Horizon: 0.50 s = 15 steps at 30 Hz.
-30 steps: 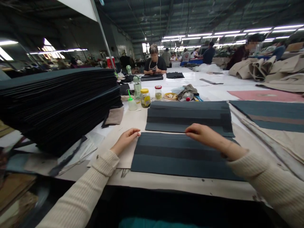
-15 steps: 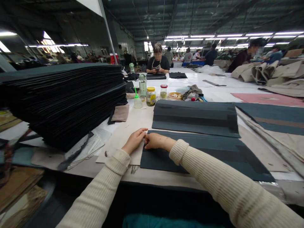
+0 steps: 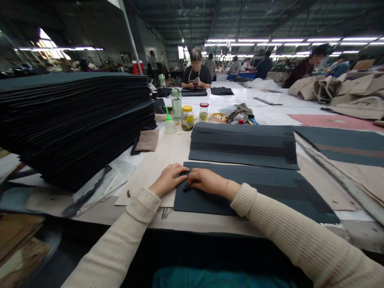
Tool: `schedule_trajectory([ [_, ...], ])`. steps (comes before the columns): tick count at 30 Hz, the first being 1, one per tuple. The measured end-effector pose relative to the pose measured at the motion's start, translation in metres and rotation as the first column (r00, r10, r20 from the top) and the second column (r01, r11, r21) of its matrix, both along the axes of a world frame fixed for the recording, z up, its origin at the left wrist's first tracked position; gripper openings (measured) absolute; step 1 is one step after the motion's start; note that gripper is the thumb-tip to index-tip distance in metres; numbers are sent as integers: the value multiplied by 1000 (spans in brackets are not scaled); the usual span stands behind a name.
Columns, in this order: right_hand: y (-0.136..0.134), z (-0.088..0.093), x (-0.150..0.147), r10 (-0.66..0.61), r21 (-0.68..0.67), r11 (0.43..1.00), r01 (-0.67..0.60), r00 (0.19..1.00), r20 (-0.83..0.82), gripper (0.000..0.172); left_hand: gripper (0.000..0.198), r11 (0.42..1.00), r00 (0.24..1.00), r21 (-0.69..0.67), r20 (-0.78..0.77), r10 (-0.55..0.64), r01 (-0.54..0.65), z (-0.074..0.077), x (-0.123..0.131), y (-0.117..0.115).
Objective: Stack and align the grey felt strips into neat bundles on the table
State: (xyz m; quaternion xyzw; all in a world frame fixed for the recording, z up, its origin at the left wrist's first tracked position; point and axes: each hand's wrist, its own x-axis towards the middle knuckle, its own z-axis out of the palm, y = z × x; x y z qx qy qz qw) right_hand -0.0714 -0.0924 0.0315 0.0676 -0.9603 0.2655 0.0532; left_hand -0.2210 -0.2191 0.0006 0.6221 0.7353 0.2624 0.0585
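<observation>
A dark blue-green fabric panel (image 3: pixel 222 200) lies flat near the table's front edge. At its upper left corner, my left hand (image 3: pixel 170 179) rests with fingers stretched out, their tips touching the panel's edge. Just right of those fingertips, my right hand (image 3: pixel 210 183) is closed in a pinch on a small dark strip (image 3: pixel 186 188), most of it hidden under the fingers. Behind this panel lies a second dark panel (image 3: pixel 240 138) with a darker band across it. Pale sheets (image 3: pixel 141 192) lie underneath on the left.
A tall stack of dark panels (image 3: pixel 78 128) stands at left. Beyond my hands are a green-tipped squeeze bottle (image 3: pixel 170 126), a yellow-lidded jar (image 3: pixel 187 120), a red-lidded jar (image 3: pixel 203 113) and a green bottle (image 3: pixel 177 106). A co-worker (image 3: pixel 196 74) sits opposite; beige pieces (image 3: pixel 354 90) pile up at right.
My right hand has moved slightly right, away from the left hand, with the dark strip now showing below its fingers. My left fingers have shifted onto the panel's corner. The view has turned slightly.
</observation>
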Motion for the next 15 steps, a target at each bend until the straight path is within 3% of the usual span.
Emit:
schedule_trajectory([
  [8,34,14,48,72,79,994,-77,995,62,13,28,999,1000,-32,3,7,-7,2,2,0],
  [15,93,23,127,-75,102,993,56,977,199,15,31,999,999,-45,32,-3,4,2,-1,1],
])
